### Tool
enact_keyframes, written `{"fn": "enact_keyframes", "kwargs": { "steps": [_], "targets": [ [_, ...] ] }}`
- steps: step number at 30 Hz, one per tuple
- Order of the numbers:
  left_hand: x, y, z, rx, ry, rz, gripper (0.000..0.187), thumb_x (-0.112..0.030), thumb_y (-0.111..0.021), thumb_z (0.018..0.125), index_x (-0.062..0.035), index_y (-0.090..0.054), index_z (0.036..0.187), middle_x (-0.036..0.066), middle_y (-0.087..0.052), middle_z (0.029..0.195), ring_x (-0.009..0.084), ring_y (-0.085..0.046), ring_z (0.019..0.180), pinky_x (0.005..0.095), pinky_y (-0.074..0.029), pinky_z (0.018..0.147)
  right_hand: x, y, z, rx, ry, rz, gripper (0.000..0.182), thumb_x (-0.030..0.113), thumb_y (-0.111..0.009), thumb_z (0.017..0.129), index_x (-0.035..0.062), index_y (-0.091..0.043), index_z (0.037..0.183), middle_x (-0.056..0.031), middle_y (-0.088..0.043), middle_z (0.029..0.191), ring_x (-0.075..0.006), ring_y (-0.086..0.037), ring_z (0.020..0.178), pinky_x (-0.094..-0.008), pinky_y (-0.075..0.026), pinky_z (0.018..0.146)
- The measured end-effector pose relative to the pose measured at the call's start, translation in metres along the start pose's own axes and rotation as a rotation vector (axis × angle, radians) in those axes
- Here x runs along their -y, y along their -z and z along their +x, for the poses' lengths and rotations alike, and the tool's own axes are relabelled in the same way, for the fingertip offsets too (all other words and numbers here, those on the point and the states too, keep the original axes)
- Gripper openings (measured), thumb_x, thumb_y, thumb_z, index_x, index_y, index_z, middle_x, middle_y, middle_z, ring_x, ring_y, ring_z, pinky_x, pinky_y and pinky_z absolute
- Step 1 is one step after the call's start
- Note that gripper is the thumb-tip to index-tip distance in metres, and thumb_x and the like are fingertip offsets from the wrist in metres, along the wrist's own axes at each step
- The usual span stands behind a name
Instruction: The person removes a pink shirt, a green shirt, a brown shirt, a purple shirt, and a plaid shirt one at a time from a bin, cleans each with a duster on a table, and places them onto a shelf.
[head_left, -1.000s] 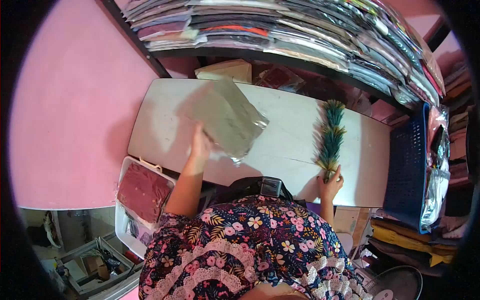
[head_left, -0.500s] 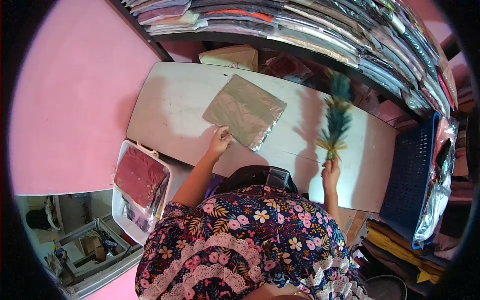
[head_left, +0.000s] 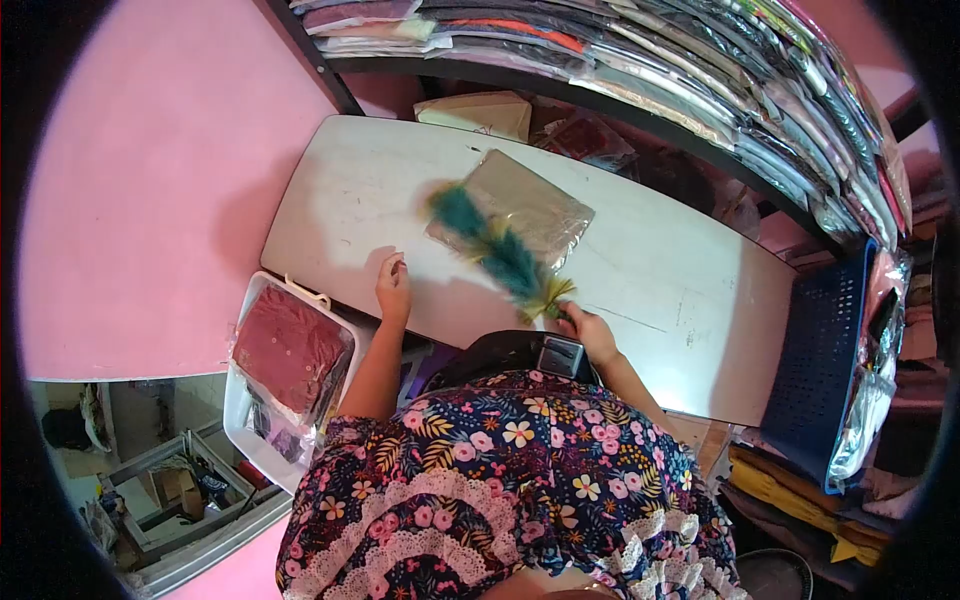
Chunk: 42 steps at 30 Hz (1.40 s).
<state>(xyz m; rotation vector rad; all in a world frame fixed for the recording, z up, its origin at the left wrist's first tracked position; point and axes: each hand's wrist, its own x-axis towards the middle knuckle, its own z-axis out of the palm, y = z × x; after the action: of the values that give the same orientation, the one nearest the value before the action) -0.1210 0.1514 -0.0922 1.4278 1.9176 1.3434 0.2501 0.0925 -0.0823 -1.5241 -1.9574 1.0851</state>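
Observation:
My right hand [head_left: 588, 332] is closed round the handle end of a feather duster [head_left: 505, 262] with teal and yellow-green tufts. The duster slants up to the left, its fluffy part over a flat olive-grey garment in a clear plastic bag [head_left: 530, 200]. Motion blurs the duster's far end, and it covers the lower left of the bag. To the left of the bag, my left hand [head_left: 394, 287] is held over the white table [head_left: 340, 210] with its fingers curled in, apart from the bag. Nothing shows in those fingers.
A white bin [head_left: 240, 400] of bagged garments, a maroon one [head_left: 288, 345] on top, stands at the table's left. A blue perforated basket [head_left: 815, 370] is at the right. Bagged clothes [head_left: 640, 85] fill the shelf above the back edge. Folded yellow cloth [head_left: 790, 495] lies lower right.
My right hand has swung the feather duster left, from upright at the right to across the bagged garment. My left hand has come off the bag's lower edge and moved left.

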Motion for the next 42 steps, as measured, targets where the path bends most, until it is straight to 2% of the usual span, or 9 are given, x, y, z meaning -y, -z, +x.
{"fn": "enact_keyframes", "kwargs": {
  "steps": [7,13,16,20,24,29,31,39,42],
  "targets": [
    [-0.019,-0.005,-0.006,0.038,0.013,0.154,0.024,-0.005,-0.049,0.088,-0.0016,-0.056,0.11,0.015,-0.058,0.107,0.0258,-0.056,0.101,0.0339,-0.043,0.089,0.006,0.021,0.018,-0.107,-0.124,0.118,0.026,0.022,-0.054,0.087,0.0115,-0.05,0.111,-0.0204,-0.063,0.086,-0.0406,-0.06,0.078,-0.047,-0.048,0.066],
    [-0.049,-0.039,0.005,0.025,-0.312,0.187,0.039,-0.014,-0.047,0.088,-0.0013,-0.045,0.126,0.022,-0.042,0.13,0.0355,-0.036,0.125,0.044,-0.025,0.104,0.001,0.018,0.012,0.045,0.152,0.014,0.027,0.022,-0.054,0.088,0.0108,-0.05,0.111,-0.0206,-0.062,0.08,-0.0411,-0.06,0.073,-0.0455,-0.048,0.062],
    [-0.061,-0.047,0.008,0.107,-0.439,0.285,0.055,-0.024,-0.048,0.088,-0.0055,-0.034,0.137,0.022,-0.021,0.145,0.0359,-0.021,0.134,0.0504,-0.016,0.107,0.006,0.034,0.012,-0.083,-0.146,0.19,0.027,0.018,-0.056,0.087,0.0095,-0.051,0.112,-0.0222,-0.061,0.078,-0.04,-0.06,0.072,-0.0425,-0.047,0.06],
    [-0.042,-0.065,-0.003,0.449,-0.409,0.656,0.062,-0.034,-0.053,0.085,-0.0112,-0.032,0.14,0.014,-0.022,0.148,0.0319,-0.018,0.137,0.0557,-0.013,0.107,-0.006,0.037,0.011,-0.151,-0.007,0.021,0.027,0.017,-0.057,0.085,0.0091,-0.05,0.11,-0.0211,-0.062,0.083,-0.0397,-0.061,0.075,-0.0471,-0.047,0.063],
    [-0.045,-0.067,-0.013,0.432,-0.398,0.75,0.063,-0.037,-0.054,0.084,-0.0124,-0.034,0.139,0.012,-0.024,0.147,0.0292,-0.019,0.137,0.055,-0.014,0.107,-0.009,0.046,0.017,-0.171,-0.249,-0.194,0.026,0.018,-0.056,0.085,0.0101,-0.05,0.109,-0.0219,-0.063,0.089,-0.0406,-0.061,0.08,-0.0485,-0.048,0.068],
    [-0.051,-0.065,-0.018,0.386,-0.442,0.738,0.062,-0.035,-0.057,0.083,-0.0119,-0.037,0.137,0.011,-0.026,0.146,0.0292,-0.021,0.136,0.0532,-0.015,0.107,-0.001,0.041,0.021,-0.265,-0.184,-0.006,0.027,0.026,-0.054,0.086,0.0132,-0.051,0.109,-0.02,-0.063,0.088,-0.0401,-0.061,0.079,-0.0484,-0.049,0.067],
    [-0.045,-0.065,-0.017,0.476,-0.37,0.807,0.062,-0.036,-0.057,0.082,-0.0122,-0.038,0.137,0.011,-0.027,0.146,0.0291,-0.021,0.136,0.0531,-0.015,0.107,0.003,0.036,0.015,-0.031,0.003,-0.268,0.027,0.026,-0.055,0.086,0.014,-0.051,0.109,-0.0198,-0.063,0.087,-0.0401,-0.061,0.079,-0.0484,-0.049,0.067],
    [-0.05,-0.071,-0.023,0.37,-0.432,0.717,0.064,-0.038,-0.058,0.08,-0.0144,-0.039,0.136,0.01,-0.03,0.145,0.0291,-0.023,0.135,0.0548,-0.016,0.106,-0.019,0.056,0.012,-0.426,-0.169,0.068,0.023,0.015,-0.055,0.086,0.0088,-0.051,0.109,-0.0208,-0.064,0.084,-0.0403,-0.061,0.078,-0.0458,-0.049,0.065],
    [-0.048,-0.073,-0.024,0.358,-0.423,0.706,0.063,-0.038,-0.058,0.08,-0.0145,-0.04,0.136,0.01,-0.029,0.145,0.0287,-0.023,0.135,0.0546,-0.016,0.106,-0.035,0.062,-0.015,-0.292,-0.159,-0.12,0.026,0.017,-0.054,0.087,0.0085,-0.05,0.111,-0.021,-0.064,0.086,-0.04,-0.061,0.079,-0.0462,-0.049,0.065]
  ]
}}
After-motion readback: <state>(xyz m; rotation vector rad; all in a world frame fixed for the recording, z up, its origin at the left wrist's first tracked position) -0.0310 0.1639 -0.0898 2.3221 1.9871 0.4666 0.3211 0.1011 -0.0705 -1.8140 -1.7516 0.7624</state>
